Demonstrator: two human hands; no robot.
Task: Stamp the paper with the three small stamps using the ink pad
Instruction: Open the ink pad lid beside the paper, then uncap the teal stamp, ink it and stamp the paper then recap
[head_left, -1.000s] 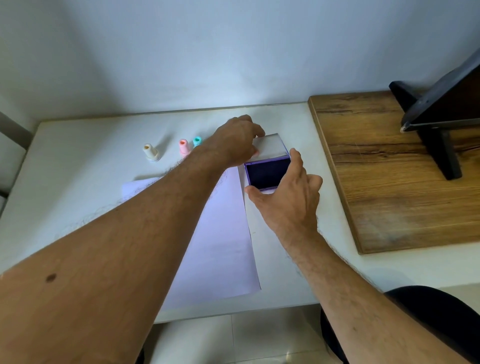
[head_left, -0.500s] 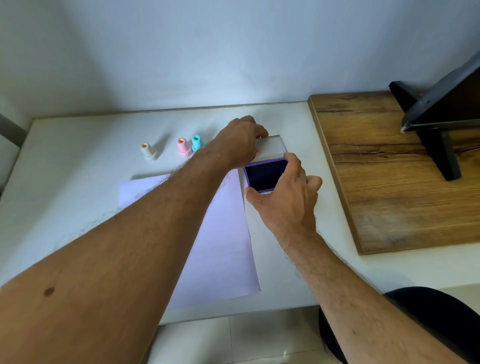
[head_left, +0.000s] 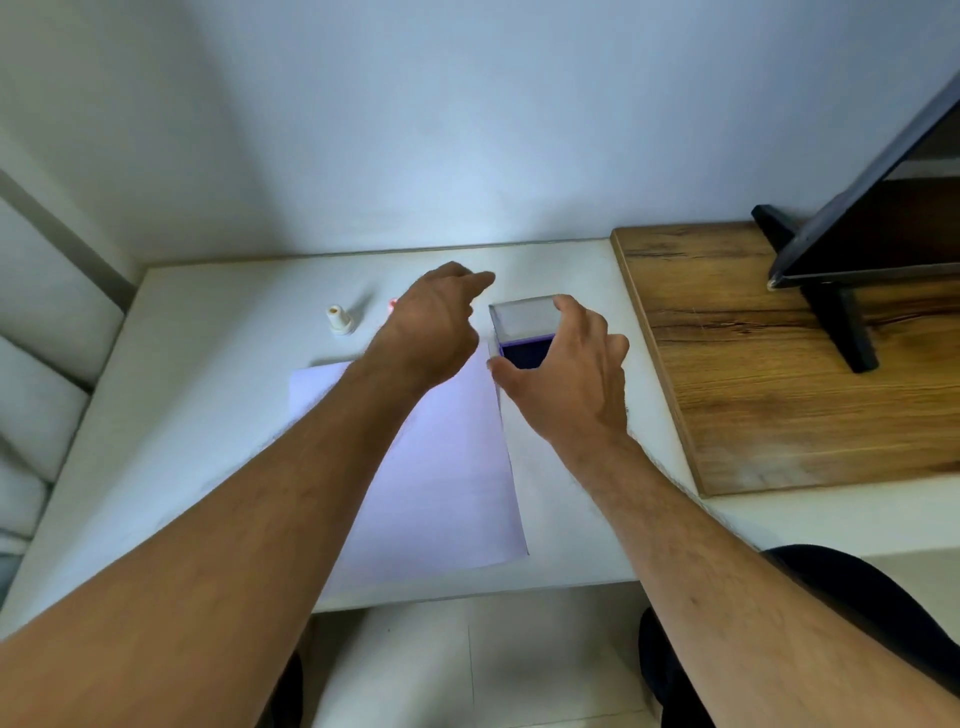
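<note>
The ink pad (head_left: 523, 352) lies open on the white table, its dark pad showing and its clear lid (head_left: 522, 316) folded back behind it. My right hand (head_left: 569, 376) grips the pad, thumb at its near left corner and index finger along its right side. Just left of the lid, my left hand (head_left: 431, 327) hovers with fingers apart and holds nothing. The white paper (head_left: 447, 467) lies under my left forearm. A white stamp (head_left: 338, 319) stands at the back left. Only a sliver of the pink stamp (head_left: 392, 303) shows behind my left hand; the teal stamp is hidden.
A wooden board (head_left: 769, 405) covers the table's right side and carries a black screen on a stand (head_left: 841, 332). The wall runs close behind the table. The table's front edge (head_left: 467, 597) is near my elbows, with a dark shape (head_left: 810, 587) below at the right.
My left hand has come off the lid and shifted left, now covering the teal stamp and most of the pink one. My right hand stays on the ink pad.
</note>
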